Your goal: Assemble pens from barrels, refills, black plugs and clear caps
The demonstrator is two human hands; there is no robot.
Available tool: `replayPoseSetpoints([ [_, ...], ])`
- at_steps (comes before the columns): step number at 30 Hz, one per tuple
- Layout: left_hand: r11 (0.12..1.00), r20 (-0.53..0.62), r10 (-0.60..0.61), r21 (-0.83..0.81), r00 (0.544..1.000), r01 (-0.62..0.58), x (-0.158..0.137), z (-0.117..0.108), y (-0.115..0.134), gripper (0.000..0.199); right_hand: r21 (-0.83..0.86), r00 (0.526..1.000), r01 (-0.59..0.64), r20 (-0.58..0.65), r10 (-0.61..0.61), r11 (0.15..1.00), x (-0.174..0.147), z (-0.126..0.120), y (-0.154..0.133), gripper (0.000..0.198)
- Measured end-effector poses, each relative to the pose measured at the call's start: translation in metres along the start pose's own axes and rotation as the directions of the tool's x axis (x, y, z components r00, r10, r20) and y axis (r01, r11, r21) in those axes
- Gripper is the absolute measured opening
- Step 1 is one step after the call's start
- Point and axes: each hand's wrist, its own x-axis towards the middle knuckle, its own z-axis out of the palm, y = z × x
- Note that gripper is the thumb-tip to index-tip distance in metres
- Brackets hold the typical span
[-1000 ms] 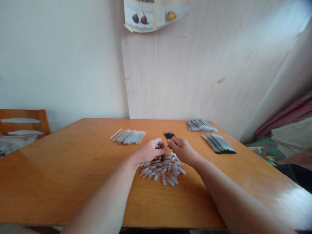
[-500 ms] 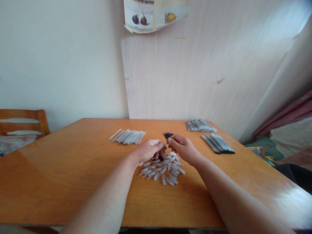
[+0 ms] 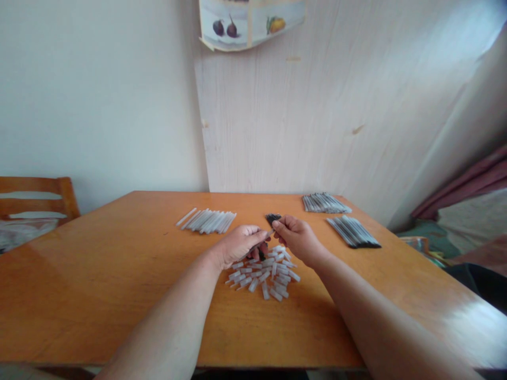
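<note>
My left hand (image 3: 246,244) is closed on a thin pale tube (image 3: 270,233), its thumb and fingers pressed together. At the tube's other end, my right hand (image 3: 293,236) pinches with thumb and forefinger. The tube slants up to the right between the two hands, and the fingers cover most of it. Under the hands lies a loose heap of small translucent plastic pieces (image 3: 281,274), some with narrow tips. Something black (image 3: 262,256) shows below my left fingers. Just behind my right hand sits a small pile of thin black parts (image 3: 271,217).
On the wooden table (image 3: 130,295), a row of pale tubes (image 3: 209,221) lies at the back left. Two bundles of grey and black sticks lie at the right, a far one (image 3: 325,203) and a nearer one (image 3: 354,233). A chair (image 3: 37,198) stands at the left.
The hands stay almost in place, with the fingertips shifting slightly along the tube. The whole view has moved a little; the piles look the same.
</note>
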Motion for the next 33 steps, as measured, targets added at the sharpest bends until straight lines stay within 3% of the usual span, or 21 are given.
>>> replayPoseSetpoints([
  [4, 0.999, 0.049, -0.025, -0.03, 0.998, 0.026, -0.001, -0.003, 0.001, 0.043, 0.094, 0.999, -0.035, -0.015, 0.037, 0.995, 0.001, -0.002, -0.002, 0.036],
  [12, 0.997, 0.016, 0.008, -0.078, 1.0, -0.007, -0.001, -0.007, 0.001, 0.038, 0.25, 0.997, -0.073, 0.03, 0.068, 0.965, -0.002, -0.004, -0.01, 0.036],
  [21, 0.993, 0.059, -0.063, -0.092, 0.996, 0.069, -0.004, -0.007, 0.005, 0.035, 0.231, 0.997, -0.069, -0.01, 0.073, 0.971, 0.0, -0.006, -0.003, 0.036],
  [33, 1.0, -0.057, 0.002, 0.002, 0.998, -0.002, -0.002, -0.002, 0.001, 0.026, 0.176, 0.997, -0.068, -0.036, 0.075, 0.982, 0.0, -0.003, 0.0, 0.037],
])
